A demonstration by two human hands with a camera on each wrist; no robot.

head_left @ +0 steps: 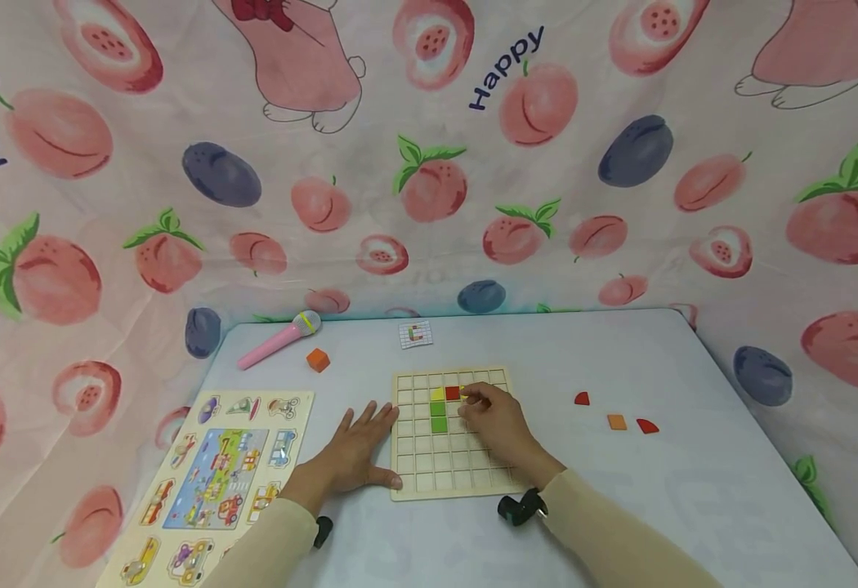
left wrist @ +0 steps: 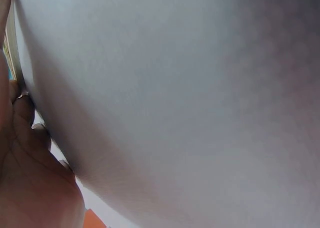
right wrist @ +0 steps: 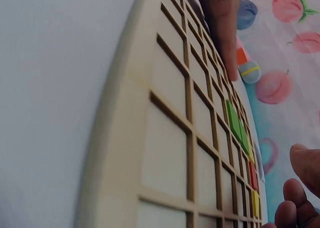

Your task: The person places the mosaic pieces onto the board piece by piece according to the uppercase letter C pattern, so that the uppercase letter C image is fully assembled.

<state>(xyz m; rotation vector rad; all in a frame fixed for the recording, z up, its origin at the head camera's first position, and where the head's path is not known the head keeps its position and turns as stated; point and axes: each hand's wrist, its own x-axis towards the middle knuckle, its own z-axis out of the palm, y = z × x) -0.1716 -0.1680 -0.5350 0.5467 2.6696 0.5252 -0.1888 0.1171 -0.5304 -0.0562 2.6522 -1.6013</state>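
A wooden grid board (head_left: 416, 465) lies flat before me, bearing two green tiles (head_left: 439, 416), a red tile (head_left: 453, 394) and yellow tiles (head_left: 438, 394). My left hand (head_left: 351, 449) is spread beside the board's left edge, fingertips and thumb touching the rim. Over the upper middle of the grid is my right hand (head_left: 498, 420), fingers bent close to the yellow tile (right wrist: 255, 203) right of the red one. In the right wrist view, its thumb (right wrist: 306, 163) stands apart from the fingers, and that tile sits in its cell beside the red tile.
Right of the board lie red quarter-round pieces (head_left: 582, 398) and an orange square (head_left: 616, 422). Behind it is a small pattern card (head_left: 416, 334). On the left are a pink toy microphone (head_left: 278, 341), an orange block (head_left: 318, 360) and a picture puzzle board (head_left: 216, 478).
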